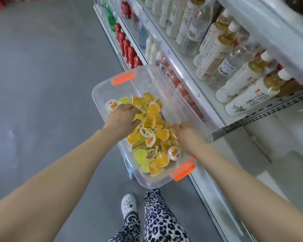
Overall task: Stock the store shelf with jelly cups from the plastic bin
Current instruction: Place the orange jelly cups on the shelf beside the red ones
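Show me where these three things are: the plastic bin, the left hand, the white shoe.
plastic bin (122, 92): head view, bare clear bottom at its far end.
left hand (121, 118): head view, back of the hand.
white shoe (129, 204): head view, top of the shoe.

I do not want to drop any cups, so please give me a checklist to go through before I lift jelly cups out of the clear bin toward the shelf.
1. Clear plastic bin with orange latches is open, no lid on it: ok.
2. Small orange and yellow jelly cups are left in it: ok, many.
3. Left hand grips cups: cannot tell; its fingers curl over the pile.
4. Right hand grips cups: cannot tell; it is at the pile's near edge.
5. Free room on the white metal shelf: cannot tell; tall bottles fill the visible rows.
6. Bin stands steady: cannot tell; its underside is hidden.
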The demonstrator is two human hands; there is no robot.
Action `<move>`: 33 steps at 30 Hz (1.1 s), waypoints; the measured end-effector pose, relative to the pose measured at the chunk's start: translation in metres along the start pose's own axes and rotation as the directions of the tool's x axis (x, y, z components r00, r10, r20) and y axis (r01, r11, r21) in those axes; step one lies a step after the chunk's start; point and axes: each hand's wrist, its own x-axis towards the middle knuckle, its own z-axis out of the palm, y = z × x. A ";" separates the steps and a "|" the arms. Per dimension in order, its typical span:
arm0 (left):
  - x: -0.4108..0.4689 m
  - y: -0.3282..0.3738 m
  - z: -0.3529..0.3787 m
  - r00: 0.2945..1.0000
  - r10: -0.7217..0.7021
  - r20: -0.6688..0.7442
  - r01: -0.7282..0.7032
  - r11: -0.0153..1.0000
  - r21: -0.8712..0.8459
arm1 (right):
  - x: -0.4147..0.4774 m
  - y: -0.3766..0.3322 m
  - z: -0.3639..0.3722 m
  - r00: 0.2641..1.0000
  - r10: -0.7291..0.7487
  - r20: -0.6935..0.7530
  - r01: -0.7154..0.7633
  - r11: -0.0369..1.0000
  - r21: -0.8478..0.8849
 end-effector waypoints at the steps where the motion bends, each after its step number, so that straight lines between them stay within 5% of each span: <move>1: 0.004 -0.001 0.003 1.000 -0.016 0.002 0.016 1.000 0.003 | 0.008 -0.002 0.006 1.000 0.006 0.019 -0.006 1.000 -0.009; 11: 0.016 -0.009 0.027 0.997 -0.036 0.063 0.027 0.989 0.148 | 0.045 -0.018 0.025 0.990 0.034 0.135 0.008 0.953 -0.302; 17: 0.029 -0.001 0.033 0.986 -0.061 0.158 0.023 0.973 0.230 | 0.027 -0.016 0.015 0.997 -0.022 0.079 0.027 0.997 -0.071; 25: 0.094 0.024 0.063 0.988 -0.017 0.151 -0.013 0.981 0.191 | -0.006 -0.017 0.009 0.997 0.017 -0.074 -0.018 1.000 -0.011; 33: 0.105 0.031 0.074 0.976 -0.033 0.215 -0.014 0.977 0.213 | -0.002 -0.009 0.007 0.994 0.088 -0.071 -0.083 0.994 0.066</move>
